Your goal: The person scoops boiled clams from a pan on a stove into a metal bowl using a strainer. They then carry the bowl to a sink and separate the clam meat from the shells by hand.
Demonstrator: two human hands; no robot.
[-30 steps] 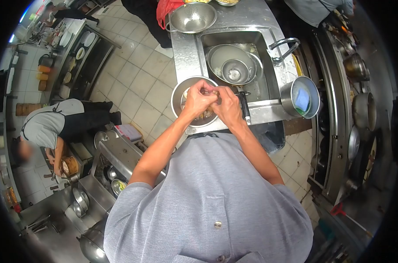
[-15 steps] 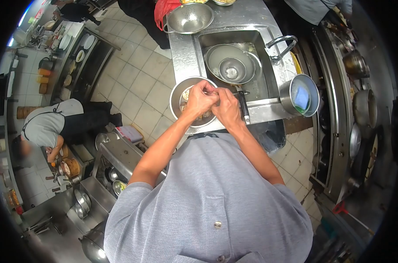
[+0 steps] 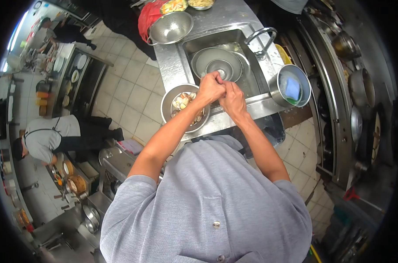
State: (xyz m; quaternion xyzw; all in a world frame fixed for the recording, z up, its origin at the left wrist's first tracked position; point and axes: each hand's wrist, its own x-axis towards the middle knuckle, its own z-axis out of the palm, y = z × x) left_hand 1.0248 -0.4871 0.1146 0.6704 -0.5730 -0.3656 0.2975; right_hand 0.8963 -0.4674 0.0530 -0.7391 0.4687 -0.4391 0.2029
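My left hand (image 3: 211,89) and my right hand (image 3: 232,100) meet above the front edge of the sink (image 3: 255,72), fingers bent and pressed together. Whatever is between the fingertips is too small to make out. Left of them, on the steel counter, a metal bowl (image 3: 166,106) holds pale and brownish pieces that look like garlic cloves (image 3: 182,101). Just beyond my hands, a small metal bowl (image 3: 219,68) sits inside a larger one (image 3: 199,61) in the sink.
A colander (image 3: 171,27) stands at the counter's back left, beside a red bag (image 3: 149,18). The faucet (image 3: 261,37) arches over the sink's right side. A pot (image 3: 275,90) with a blue cloth is at the right. A co-worker (image 3: 54,136) bends over at the far left.
My hands have moved right, from over the bowl of cloves to the sink's front edge, still together. More of the bowl's contents shows. The view has shifted, and the co-worker at left has moved slightly.
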